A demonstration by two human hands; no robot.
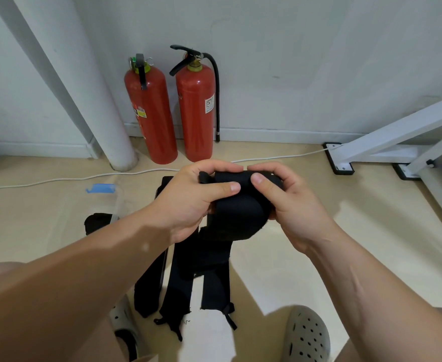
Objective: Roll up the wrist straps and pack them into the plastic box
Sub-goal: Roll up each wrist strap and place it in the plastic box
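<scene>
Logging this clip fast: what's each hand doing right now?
Left hand: grips the partly rolled black wrist strap.
Right hand: pinches the same strap's roll.

Against the far white wall [293,61] stand two red fire extinguishers, just beside each other: the left extinguisher [150,113] and the right extinguisher [196,113], which has a black hose down its right side. Just left of them a white pipe [105,113] meets the beige floor [371,205]. A white cable [58,179] runs across the floor. At the far right stands a white metal frame [387,142] on black foot plates [341,165].
</scene>
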